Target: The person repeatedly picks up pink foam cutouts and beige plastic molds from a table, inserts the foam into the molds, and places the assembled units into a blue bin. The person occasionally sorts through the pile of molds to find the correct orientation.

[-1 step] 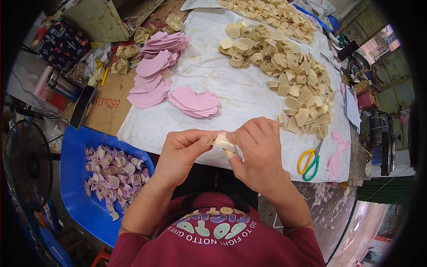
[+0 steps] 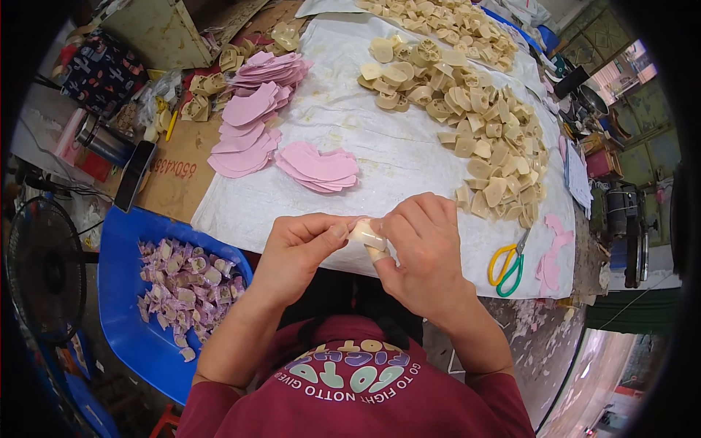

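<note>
The left hand [image 2: 303,255] and right hand [image 2: 425,255], pinched closed, hold a shiny cream piece [image 2: 368,234] (probably light, stiff, slick; best gripped by its edges).

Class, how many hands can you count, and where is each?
2: the left hand and the right hand, both touching a small cream piece by the near edge of the white sheet.

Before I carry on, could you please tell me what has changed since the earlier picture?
Nothing visibly changed: the right hand still holds the small cream piece, with the left hand at its edge; the pink sheets, scissors and blue tub stayed put.
</note>
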`<state>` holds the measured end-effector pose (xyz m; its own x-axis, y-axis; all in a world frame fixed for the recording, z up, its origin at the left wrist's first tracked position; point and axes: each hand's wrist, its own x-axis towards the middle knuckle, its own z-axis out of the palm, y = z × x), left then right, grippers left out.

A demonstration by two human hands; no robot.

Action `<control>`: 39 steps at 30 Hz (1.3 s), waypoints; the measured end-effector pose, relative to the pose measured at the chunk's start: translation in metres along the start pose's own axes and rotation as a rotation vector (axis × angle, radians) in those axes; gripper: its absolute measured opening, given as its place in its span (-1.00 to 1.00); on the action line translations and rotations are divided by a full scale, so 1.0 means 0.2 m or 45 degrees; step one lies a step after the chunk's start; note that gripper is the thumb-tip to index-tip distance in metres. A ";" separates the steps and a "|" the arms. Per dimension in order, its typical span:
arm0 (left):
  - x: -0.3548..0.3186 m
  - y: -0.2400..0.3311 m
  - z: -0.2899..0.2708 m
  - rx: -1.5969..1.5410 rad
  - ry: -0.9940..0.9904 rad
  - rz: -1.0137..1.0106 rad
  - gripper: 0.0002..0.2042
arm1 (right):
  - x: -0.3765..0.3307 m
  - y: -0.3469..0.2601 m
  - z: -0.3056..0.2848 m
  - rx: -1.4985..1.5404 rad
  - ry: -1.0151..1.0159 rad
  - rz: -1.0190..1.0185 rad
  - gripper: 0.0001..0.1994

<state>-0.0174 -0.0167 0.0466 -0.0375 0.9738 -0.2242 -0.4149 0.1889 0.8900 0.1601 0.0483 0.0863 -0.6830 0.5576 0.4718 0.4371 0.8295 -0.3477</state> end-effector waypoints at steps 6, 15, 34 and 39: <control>0.01 0.02 0.02 0.717 -0.033 0.042 -0.74 | -0.02 0.04 0.08 -0.100 -0.133 -0.019 -0.69; 0.06 0.07 -0.07 0.261 -0.186 -0.119 -0.77 | -0.08 0.09 0.07 0.076 0.041 -0.093 -0.73; 0.09 -0.08 -0.11 -0.062 -0.271 0.124 -0.80 | -0.12 0.10 0.16 1.347 -0.048 0.886 -0.79; 0.10 -0.05 -0.07 0.461 -0.213 0.535 -0.88 | -0.11 0.06 0.15 1.067 -0.092 0.852 -0.82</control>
<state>-0.0265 -0.0014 0.0288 0.0247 0.9757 0.2176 -0.0571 -0.2159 0.9747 0.1619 0.0451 0.0479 -0.4991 0.8645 -0.0602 0.2132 0.0552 -0.9754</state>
